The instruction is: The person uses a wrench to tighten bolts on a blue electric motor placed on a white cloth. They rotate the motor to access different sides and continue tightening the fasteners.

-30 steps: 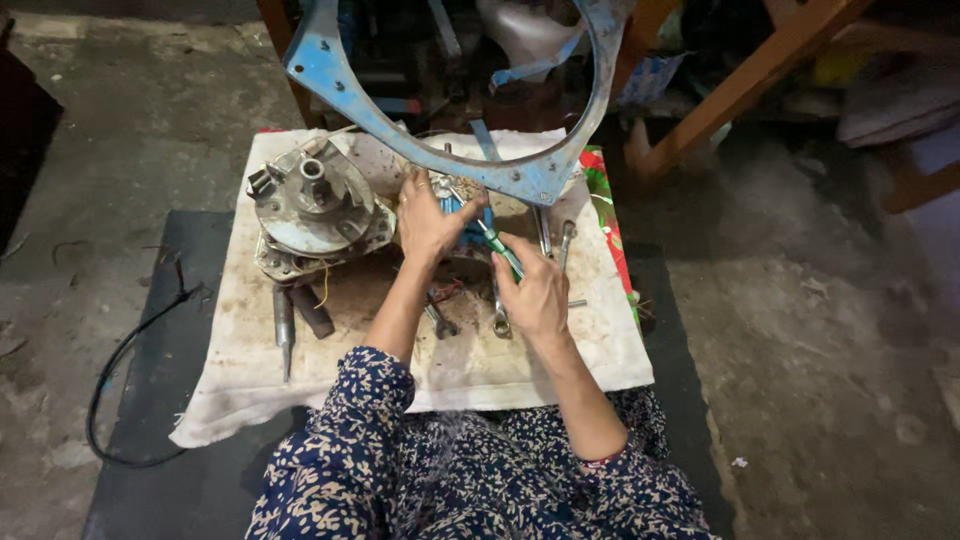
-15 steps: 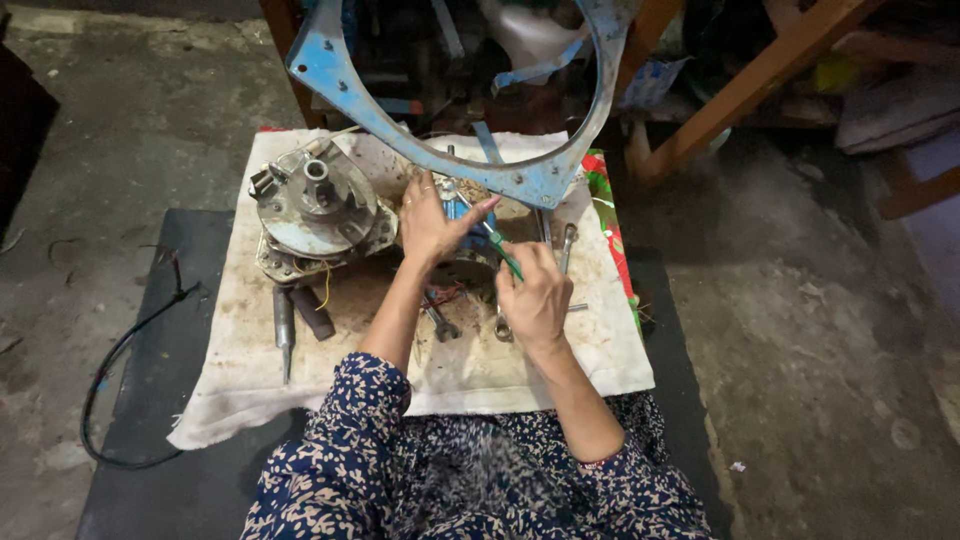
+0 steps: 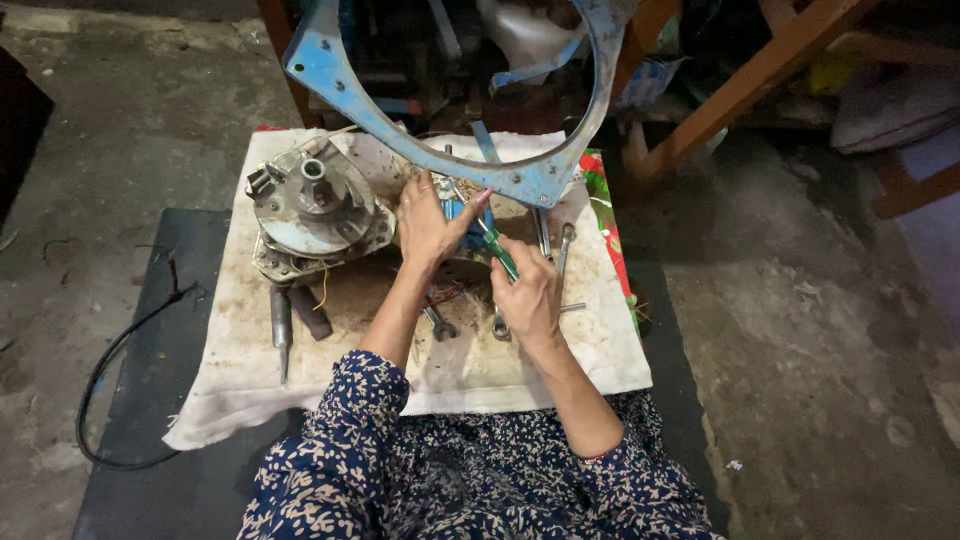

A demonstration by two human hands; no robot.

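The right hand (image 3: 527, 295) is clenched around a screwdriver (image 3: 497, 250) with a green handle; the handle sticks out of the fist toward the far left, and the thin shaft runs on toward a small part (image 3: 458, 215) with blue on it. The left hand (image 3: 428, 225) lies just left of the screwdriver with fingers spread, pressed flat on that part, holding it down rather than grasping it. How the tip meets the part cannot be made out, since the left hand covers it

Both hands work over a stained white cloth (image 3: 240, 390) spread on a dark mat (image 3: 150, 440). Just near the right hand lie two spanners (image 3: 440, 325), with more spanners (image 3: 555, 240) on the far right side of the cloth. Left of the left hand sits a round grey motor housing (image 3: 310, 210), and near it a chisel (image 3: 282, 330) lies on the cloth. A blue metal ring frame (image 3: 520, 180) arches over the far edge of the cloth, just beyond the fingertips. A black cable (image 3: 110, 370) curls on the floor at the left
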